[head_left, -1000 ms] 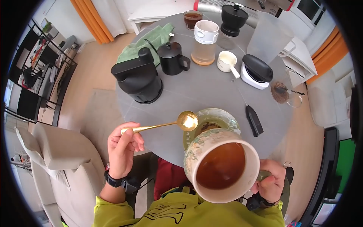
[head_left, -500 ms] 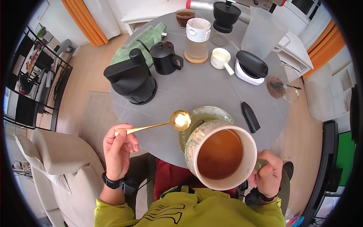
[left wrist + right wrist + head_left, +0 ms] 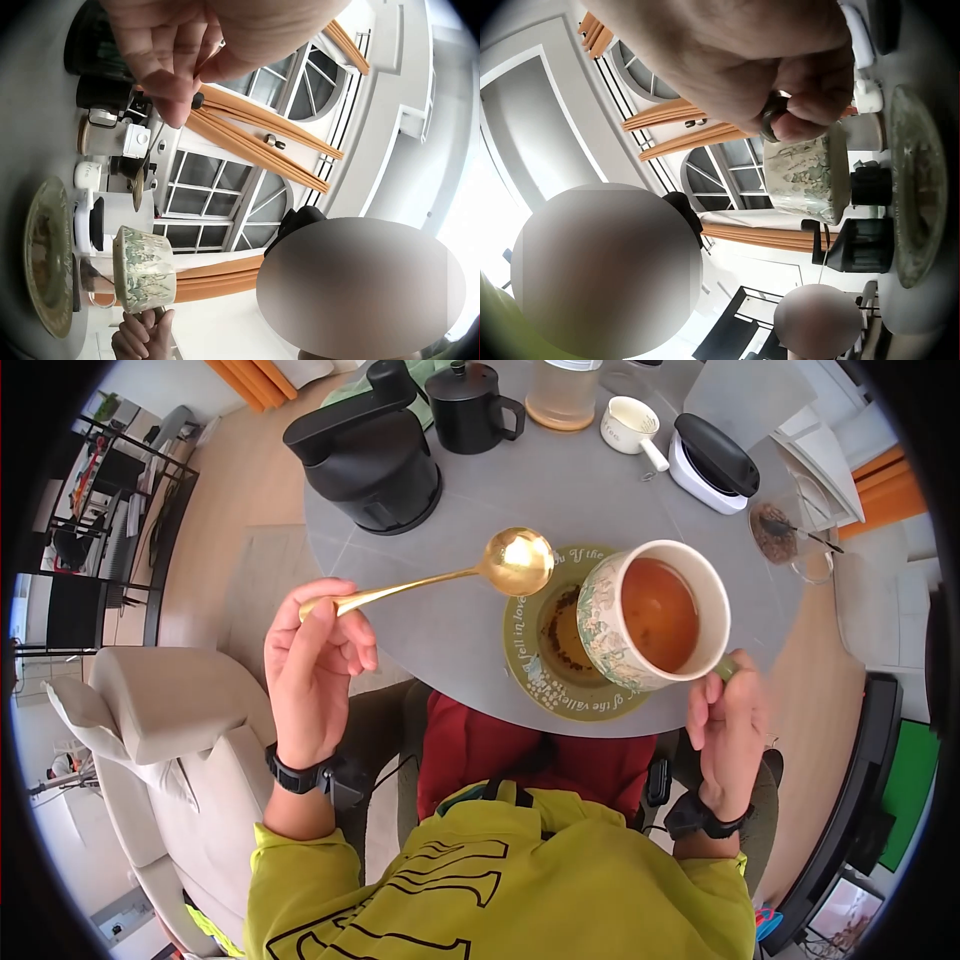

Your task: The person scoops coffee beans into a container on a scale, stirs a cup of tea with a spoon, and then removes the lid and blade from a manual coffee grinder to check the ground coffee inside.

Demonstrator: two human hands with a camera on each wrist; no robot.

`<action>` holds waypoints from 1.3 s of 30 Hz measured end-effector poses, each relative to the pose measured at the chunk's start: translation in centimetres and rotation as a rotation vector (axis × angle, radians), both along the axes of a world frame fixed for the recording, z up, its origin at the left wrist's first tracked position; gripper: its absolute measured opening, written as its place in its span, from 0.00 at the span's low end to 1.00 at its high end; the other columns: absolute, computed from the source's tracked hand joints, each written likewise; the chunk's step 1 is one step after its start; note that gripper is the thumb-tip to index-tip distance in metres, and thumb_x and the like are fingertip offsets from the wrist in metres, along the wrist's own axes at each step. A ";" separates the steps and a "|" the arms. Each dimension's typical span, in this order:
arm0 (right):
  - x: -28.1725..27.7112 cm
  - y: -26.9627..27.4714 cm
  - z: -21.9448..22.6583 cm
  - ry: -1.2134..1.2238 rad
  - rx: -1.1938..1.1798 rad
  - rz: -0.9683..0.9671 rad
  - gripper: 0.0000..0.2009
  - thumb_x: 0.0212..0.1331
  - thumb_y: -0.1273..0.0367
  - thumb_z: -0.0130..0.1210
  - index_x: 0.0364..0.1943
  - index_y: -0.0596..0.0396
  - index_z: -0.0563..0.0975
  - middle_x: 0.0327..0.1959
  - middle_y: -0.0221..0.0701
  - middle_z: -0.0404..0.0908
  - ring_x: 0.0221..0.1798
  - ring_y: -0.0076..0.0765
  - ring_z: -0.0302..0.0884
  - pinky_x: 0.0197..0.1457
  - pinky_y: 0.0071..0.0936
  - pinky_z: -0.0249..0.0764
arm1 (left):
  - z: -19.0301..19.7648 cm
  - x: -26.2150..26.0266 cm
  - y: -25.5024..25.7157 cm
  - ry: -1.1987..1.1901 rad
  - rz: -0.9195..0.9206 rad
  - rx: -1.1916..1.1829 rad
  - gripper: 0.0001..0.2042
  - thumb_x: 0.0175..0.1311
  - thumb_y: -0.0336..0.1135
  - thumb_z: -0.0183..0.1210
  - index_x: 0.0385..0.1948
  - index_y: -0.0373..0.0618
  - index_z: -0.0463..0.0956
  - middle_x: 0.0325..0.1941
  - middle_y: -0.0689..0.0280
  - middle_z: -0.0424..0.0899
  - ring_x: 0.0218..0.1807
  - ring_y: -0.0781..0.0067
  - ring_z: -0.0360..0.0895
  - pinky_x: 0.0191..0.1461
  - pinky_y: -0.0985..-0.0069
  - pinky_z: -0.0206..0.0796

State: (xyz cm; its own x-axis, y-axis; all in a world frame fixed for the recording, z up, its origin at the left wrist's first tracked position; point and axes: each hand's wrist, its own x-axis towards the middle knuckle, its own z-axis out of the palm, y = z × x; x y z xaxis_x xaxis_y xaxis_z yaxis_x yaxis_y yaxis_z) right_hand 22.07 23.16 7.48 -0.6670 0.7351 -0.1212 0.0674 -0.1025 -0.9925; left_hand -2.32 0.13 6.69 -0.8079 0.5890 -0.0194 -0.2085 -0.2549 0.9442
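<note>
A gold spoon (image 3: 517,561) is pinched by its handle end in my left hand (image 3: 318,670), its bowl up beside the saucer's upper left edge. By its green handle my right hand (image 3: 732,735) grips a floral mug (image 3: 612,622) of reddish-brown liquid. Below the mug lies a green saucer (image 3: 535,682) with dark bits in its well. In the left wrist view the mug (image 3: 146,270) hangs apart from the saucer (image 3: 37,259). The right wrist view has fingers round the handle of the mug (image 3: 806,176).
Behind the saucer stand a black appliance (image 3: 375,470), a black pot (image 3: 466,415), a white handled cup (image 3: 630,426) and a black-and-white device (image 3: 712,465). To the right is a glass jug (image 3: 775,532) with brown contents. A beige sofa (image 3: 190,710) is at left.
The mug has moved up and right in the head view, baring more of the saucer. The view has tilted down, and the spoon remains in my left hand.
</note>
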 end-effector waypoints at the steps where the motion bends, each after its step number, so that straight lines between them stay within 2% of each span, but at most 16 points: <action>1: 0.0 0.0 -0.5 -0.008 0.005 0.039 0.22 0.70 0.50 0.40 0.26 0.52 0.65 0.16 0.26 0.67 0.14 0.16 0.58 0.18 0.14 0.53 | 0.0 0.0 0.0 0.005 -0.005 0.005 0.12 0.72 0.33 0.44 0.47 0.36 0.72 0.27 0.63 0.80 0.24 0.78 0.74 0.28 0.86 0.64; 8: -0.3 -0.7 -2.5 -0.078 -0.093 0.113 0.20 0.70 0.52 0.42 0.26 0.52 0.67 0.17 0.25 0.67 0.15 0.17 0.60 0.18 0.15 0.54 | 0.0 0.1 0.0 0.018 -0.028 0.017 0.12 0.72 0.34 0.45 0.47 0.36 0.72 0.27 0.63 0.80 0.24 0.78 0.74 0.27 0.86 0.64; 10: -0.4 -0.6 -2.8 -0.092 -0.076 0.141 0.20 0.70 0.52 0.42 0.27 0.52 0.67 0.17 0.24 0.67 0.15 0.17 0.60 0.19 0.15 0.54 | 0.3 0.5 0.6 0.041 0.055 -0.065 0.11 0.72 0.36 0.45 0.45 0.39 0.71 0.21 0.66 0.75 0.21 0.82 0.67 0.24 0.88 0.55; 23: -0.7 -0.5 -2.7 -0.172 -0.137 0.200 0.20 0.71 0.53 0.42 0.28 0.53 0.68 0.21 0.25 0.70 0.13 0.15 0.61 0.15 0.14 0.50 | 0.3 0.5 0.4 0.047 0.055 -0.072 0.12 0.72 0.36 0.45 0.45 0.39 0.72 0.21 0.66 0.75 0.21 0.83 0.68 0.23 0.88 0.56; 25: -0.6 -0.3 -2.7 -0.177 -0.141 0.205 0.19 0.71 0.53 0.42 0.30 0.54 0.69 0.21 0.25 0.70 0.12 0.15 0.60 0.15 0.14 0.50 | 0.1 0.1 -0.1 0.023 -0.032 0.012 0.12 0.72 0.34 0.45 0.47 0.36 0.72 0.27 0.62 0.80 0.24 0.78 0.75 0.27 0.86 0.64; 26: -0.5 -0.3 -2.7 -0.181 -0.145 0.213 0.19 0.71 0.54 0.42 0.31 0.55 0.70 0.22 0.25 0.70 0.12 0.14 0.60 0.15 0.14 0.50 | 0.2 0.3 0.1 0.023 -0.035 0.012 0.12 0.72 0.34 0.45 0.47 0.36 0.72 0.27 0.62 0.80 0.24 0.78 0.75 0.27 0.86 0.64; 28: -0.4 -0.1 -2.7 -0.178 -0.136 0.227 0.18 0.71 0.55 0.43 0.33 0.55 0.71 0.22 0.25 0.70 0.12 0.14 0.59 0.15 0.14 0.50 | 0.4 0.8 0.6 0.051 0.051 -0.093 0.12 0.72 0.36 0.45 0.45 0.40 0.72 0.21 0.67 0.74 0.21 0.83 0.67 0.24 0.88 0.55; 30: -0.3 0.2 -2.6 -0.174 -0.127 0.240 0.17 0.71 0.56 0.43 0.34 0.56 0.72 0.21 0.25 0.69 0.12 0.13 0.58 0.15 0.14 0.50 | 0.4 0.8 0.6 0.052 0.042 -0.096 0.12 0.72 0.36 0.45 0.45 0.40 0.72 0.21 0.67 0.74 0.21 0.83 0.67 0.24 0.88 0.55; 32: 0.0 0.6 -2.3 -0.283 -0.123 0.282 0.15 0.71 0.58 0.45 0.37 0.57 0.73 0.17 0.23 0.67 0.13 0.12 0.57 0.15 0.13 0.50 | 0.3 0.8 0.5 0.053 0.032 -0.100 0.12 0.72 0.37 0.45 0.45 0.40 0.72 0.21 0.67 0.75 0.21 0.83 0.67 0.24 0.88 0.55; 33: 0.0 0.7 -2.0 -0.281 -0.123 0.278 0.15 0.71 0.58 0.45 0.37 0.57 0.73 0.17 0.23 0.67 0.13 0.12 0.57 0.15 0.13 0.50 | 0.2 0.7 0.3 0.036 -0.010 -0.065 0.12 0.72 0.35 0.45 0.46 0.38 0.72 0.24 0.64 0.78 0.23 0.80 0.71 0.26 0.87 0.60; 34: 0.0 0.7 -1.7 -0.313 -0.095 0.289 0.13 0.70 0.61 0.47 0.38 0.57 0.73 0.15 0.22 0.65 0.14 0.12 0.56 0.16 0.14 0.50 | 0.1 0.7 0.1 0.020 -0.051 -0.031 0.12 0.72 0.34 0.45 0.47 0.36 0.72 0.27 0.62 0.80 0.24 0.78 0.75 0.28 0.85 0.64; 36: -0.1 0.4 -1.5 -0.338 -0.063 0.299 0.10 0.69 0.63 0.49 0.39 0.57 0.73 0.13 0.20 0.63 0.14 0.11 0.55 0.17 0.15 0.51 | 0.1 1.2 0.4 0.033 -0.064 -0.050 0.12 0.72 0.34 0.46 0.47 0.36 0.73 0.27 0.62 0.81 0.25 0.77 0.75 0.29 0.85 0.64; 38: -0.1 -0.1 -1.5 -0.314 0.158 0.175 0.07 0.65 0.69 0.53 0.43 0.56 0.72 0.11 0.19 0.60 0.16 0.12 0.54 0.19 0.17 0.51 | 0.2 1.8 0.6 0.049 -0.077 -0.073 0.12 0.72 0.34 0.46 0.47 0.36 0.73 0.27 0.62 0.81 0.25 0.77 0.76 0.29 0.84 0.64; 39: 0.2 -0.1 -1.4 -0.307 0.157 0.174 0.07 0.65 0.69 0.53 0.43 0.56 0.72 0.11 0.19 0.60 0.16 0.12 0.54 0.19 0.17 0.51 | 0.3 2.1 0.7 0.075 -0.087 -0.096 0.12 0.72 0.33 0.46 0.47 0.37 0.73 0.28 0.62 0.81 0.26 0.76 0.76 0.30 0.84 0.65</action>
State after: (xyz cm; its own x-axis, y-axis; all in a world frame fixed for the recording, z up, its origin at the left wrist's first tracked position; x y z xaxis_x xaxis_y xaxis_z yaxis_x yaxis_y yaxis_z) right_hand 22.26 23.11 6.06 -0.7337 0.6396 -0.2295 0.3665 0.0881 -0.9262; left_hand -0.20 0.79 7.01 -0.7551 0.6553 -0.0203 -0.1538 -0.1470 0.9771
